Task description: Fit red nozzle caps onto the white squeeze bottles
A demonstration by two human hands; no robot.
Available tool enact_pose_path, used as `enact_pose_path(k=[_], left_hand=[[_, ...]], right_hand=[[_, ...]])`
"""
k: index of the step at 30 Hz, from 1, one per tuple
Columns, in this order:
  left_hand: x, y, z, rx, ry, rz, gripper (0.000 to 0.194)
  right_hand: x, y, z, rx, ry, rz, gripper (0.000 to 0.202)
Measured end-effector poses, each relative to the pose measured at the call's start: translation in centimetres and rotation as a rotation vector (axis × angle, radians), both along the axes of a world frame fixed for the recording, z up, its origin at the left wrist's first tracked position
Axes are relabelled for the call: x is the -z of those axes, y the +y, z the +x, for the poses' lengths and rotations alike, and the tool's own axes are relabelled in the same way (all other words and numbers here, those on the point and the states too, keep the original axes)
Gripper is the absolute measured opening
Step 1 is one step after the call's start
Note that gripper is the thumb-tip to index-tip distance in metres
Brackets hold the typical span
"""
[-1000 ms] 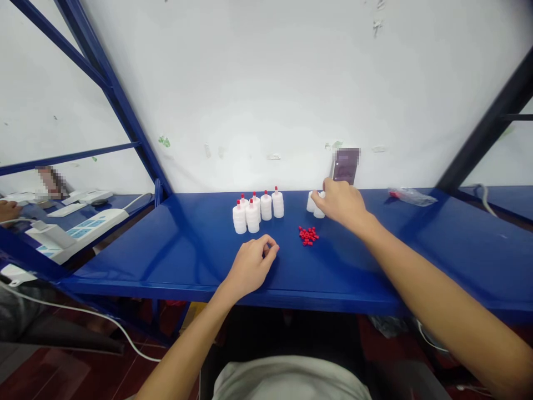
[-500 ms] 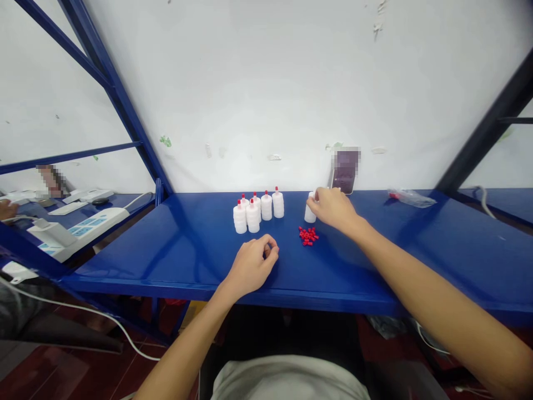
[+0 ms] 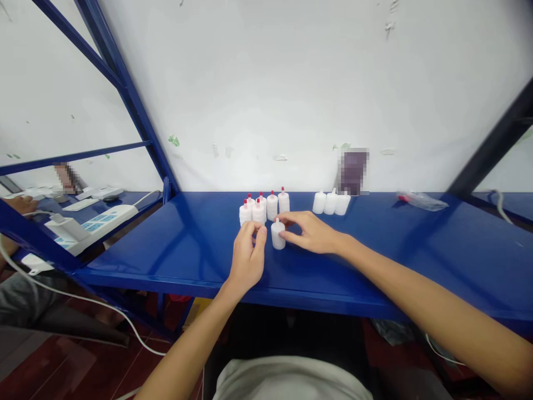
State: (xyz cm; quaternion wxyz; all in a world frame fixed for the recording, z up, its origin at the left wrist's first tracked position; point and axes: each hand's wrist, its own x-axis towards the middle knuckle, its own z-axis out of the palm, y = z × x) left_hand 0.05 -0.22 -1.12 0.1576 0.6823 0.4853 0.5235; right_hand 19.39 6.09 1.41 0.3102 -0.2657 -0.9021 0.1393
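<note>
1. Head view, table: a blue table (image 3: 166,255) stands against a white wall (image 3: 258,83). A blue frame (image 3: 137,105) closes off its left side.
2. Head view, back edge: three plain bottles (image 3: 320,203) stand close together on the right. A phone (image 3: 353,172) leans on the wall behind the rightmost one. A clear bag (image 3: 425,202) with something red in it lies farther right.
3. Head view, middle: six capped bottles (image 3: 272,205), white with red tips, stand in a cluster. The left hand (image 3: 247,253) partly blocks my sight of the nearest ones.
4. Head view, far left: I see a power strip (image 3: 102,225), a white cable (image 3: 104,305) and a co-worker's hand (image 3: 16,205) beyond the frame.
5. Head view, markings: the phone's face is pixelated. Marks on the strip's blue panels are too small to read.
6. Head view, right hand (image 3: 281,225): thumb and finger grip one bottle (image 3: 278,236), upright, white nozzle up, in front of the cluster. I cannot tell whether its base touches the table.
7. Head view, left hand: fingers curl inward just beside that bottle. I cannot tell whether they are fully closed or hold anything.
</note>
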Motion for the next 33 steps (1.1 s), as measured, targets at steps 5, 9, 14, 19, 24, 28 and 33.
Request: enact_pose_path(k=[5,9,14,19,24,28,33], left_hand=[[-0.1,0.1,-0.1,0.006,-0.174,0.062,0.015],[-0.5,0.4,-0.4,0.033,-0.240,0.057,0.015],[-0.6,1.2,-0.8,0.042,-0.252,0.059,0.015],[-0.4,1.6,-0.6,0.063,-0.260,0.090,0.016],[-0.6,1.3,-0.3,0.080,-0.155,0.176,0.013],[-0.7,1.0,-0.1,0.046,-0.111,0.183,0.014],[-0.7,1.0,-0.1,0.021,-0.107,0.154,0.015]], right_hand=[[-0.1,-0.4,-0.4,-0.014,0.039,0.007,0.033],[-0.3,1.0,0.8,0.264,-0.146,0.128,0.029],[-0.6,2.4,2.5,0.395,-0.295,0.147,0.026],[-0.4,1.9,1.7,0.244,-0.144,0.199,0.025],[0.0,0.1,0.1,0.081,0.089,0.263,0.028],[-0.1,-1.2,-1.0,-0.036,0.235,0.310,0.043],[-0.1,-1.7,-2.0,-0.071,0.316,0.337,0.028]])
